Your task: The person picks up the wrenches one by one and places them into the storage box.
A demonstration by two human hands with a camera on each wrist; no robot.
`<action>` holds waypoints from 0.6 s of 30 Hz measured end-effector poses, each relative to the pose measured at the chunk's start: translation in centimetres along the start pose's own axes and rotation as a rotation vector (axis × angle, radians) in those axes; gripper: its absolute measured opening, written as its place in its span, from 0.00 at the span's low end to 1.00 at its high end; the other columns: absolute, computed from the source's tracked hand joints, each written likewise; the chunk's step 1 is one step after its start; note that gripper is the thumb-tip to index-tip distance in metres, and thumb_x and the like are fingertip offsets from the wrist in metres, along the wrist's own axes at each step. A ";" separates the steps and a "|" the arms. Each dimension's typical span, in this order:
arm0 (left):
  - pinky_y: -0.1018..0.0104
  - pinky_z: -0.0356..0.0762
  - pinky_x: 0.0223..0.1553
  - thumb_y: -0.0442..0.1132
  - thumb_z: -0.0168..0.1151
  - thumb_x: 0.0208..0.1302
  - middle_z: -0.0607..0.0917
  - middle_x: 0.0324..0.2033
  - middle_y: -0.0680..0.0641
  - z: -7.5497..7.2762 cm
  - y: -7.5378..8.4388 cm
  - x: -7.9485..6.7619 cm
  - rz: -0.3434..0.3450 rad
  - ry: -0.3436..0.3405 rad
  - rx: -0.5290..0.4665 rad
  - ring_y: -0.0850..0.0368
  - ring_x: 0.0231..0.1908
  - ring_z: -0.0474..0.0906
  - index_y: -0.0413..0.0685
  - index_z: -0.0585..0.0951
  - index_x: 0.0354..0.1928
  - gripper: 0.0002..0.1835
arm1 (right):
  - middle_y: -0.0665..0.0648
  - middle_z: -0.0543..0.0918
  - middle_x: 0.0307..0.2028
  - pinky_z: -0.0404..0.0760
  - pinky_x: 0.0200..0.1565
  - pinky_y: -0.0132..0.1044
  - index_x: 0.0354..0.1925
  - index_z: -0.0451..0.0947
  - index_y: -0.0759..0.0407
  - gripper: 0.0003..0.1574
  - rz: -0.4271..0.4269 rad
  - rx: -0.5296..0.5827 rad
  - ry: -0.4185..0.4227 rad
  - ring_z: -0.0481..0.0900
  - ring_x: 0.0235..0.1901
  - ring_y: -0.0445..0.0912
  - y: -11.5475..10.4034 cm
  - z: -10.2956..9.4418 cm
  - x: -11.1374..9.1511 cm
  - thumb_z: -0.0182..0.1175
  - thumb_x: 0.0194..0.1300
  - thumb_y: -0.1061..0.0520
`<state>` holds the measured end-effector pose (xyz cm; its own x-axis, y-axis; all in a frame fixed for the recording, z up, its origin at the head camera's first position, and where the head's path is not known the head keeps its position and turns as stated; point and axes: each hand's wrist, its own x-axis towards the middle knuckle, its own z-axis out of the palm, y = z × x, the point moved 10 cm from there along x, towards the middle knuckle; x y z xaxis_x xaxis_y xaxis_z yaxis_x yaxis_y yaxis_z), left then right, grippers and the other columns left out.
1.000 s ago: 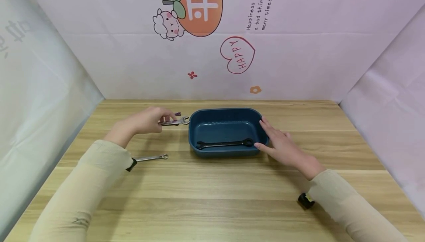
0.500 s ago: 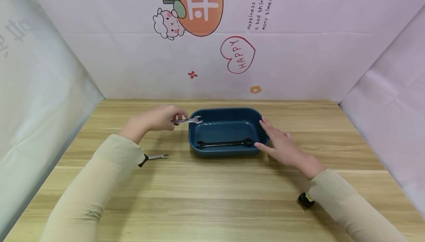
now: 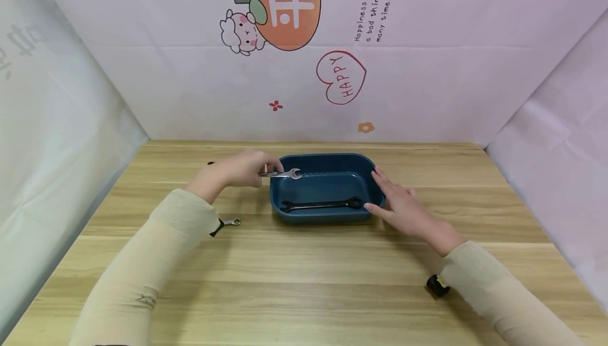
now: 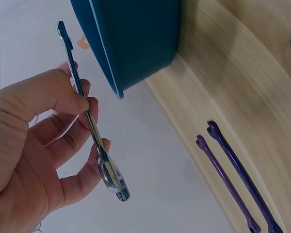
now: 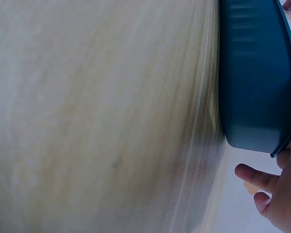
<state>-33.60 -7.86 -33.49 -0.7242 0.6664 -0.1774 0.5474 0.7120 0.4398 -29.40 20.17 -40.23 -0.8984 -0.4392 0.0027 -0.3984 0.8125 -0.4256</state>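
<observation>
My left hand [image 3: 247, 168] pinches a silver combination wrench [image 3: 287, 174] between thumb and fingers, over the left end of the blue bin [image 3: 328, 218]. In the left wrist view the wrench [image 4: 89, 116] hangs slanted beside the bin's wall, its ring end below the fingers. A black wrench [image 3: 323, 205] lies inside the bin along the near side. My right hand [image 3: 402, 209] rests on the bin's right end, fingers extended along the rim and thumb at the near corner. Some of its fingers are cut off in the right wrist view.
Two dark purple wrenches [image 4: 240, 170] lie on the wooden table [image 3: 304, 282] to the bin's left, mostly hidden by my left arm in the head view. Another silver wrench [image 3: 234, 222] lies nearer, partly covered by the left cuff. White printed cloth [image 3: 427, 87] encloses the table.
My left hand has carried the silver wrench rightward, from beside the bin to above its left end. My right hand and the bin have stayed in place.
</observation>
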 end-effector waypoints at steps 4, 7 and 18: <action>0.60 0.76 0.40 0.17 0.57 0.58 0.82 0.46 0.39 0.1 0.4 0.6 0.002 -0.007 0.012 0.48 0.40 0.74 0.45 0.83 0.58 0.28 | 0.60 0.39 0.81 0.50 0.64 0.71 0.82 0.40 0.61 0.55 -0.001 0.000 0.001 0.55 0.73 0.69 0.1 0.0 0.0 0.52 0.77 0.35; 0.60 0.76 0.40 0.16 0.56 0.57 0.81 0.45 0.41 0.1 0.6 0.9 0.001 -0.010 0.016 0.48 0.40 0.73 0.44 0.83 0.58 0.28 | 0.60 0.38 0.81 0.50 0.64 0.71 0.82 0.40 0.61 0.55 0.000 0.001 0.000 0.55 0.74 0.69 0.2 0.1 0.0 0.52 0.77 0.35; 0.60 0.76 0.43 0.18 0.59 0.58 0.80 0.44 0.42 0.0 2.3 2.1 0.010 -0.022 0.044 0.49 0.42 0.73 0.46 0.83 0.58 0.27 | 0.59 0.38 0.81 0.49 0.65 0.71 0.82 0.41 0.63 0.55 0.001 0.006 -0.001 0.53 0.74 0.69 0.1 0.0 0.0 0.52 0.77 0.35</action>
<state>-33.83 -4.84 -32.89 -0.7094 0.6781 -0.1922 0.5729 0.7137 0.4030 -29.41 20.23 -40.28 -0.8988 -0.4384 0.0015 -0.3962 0.8109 -0.4306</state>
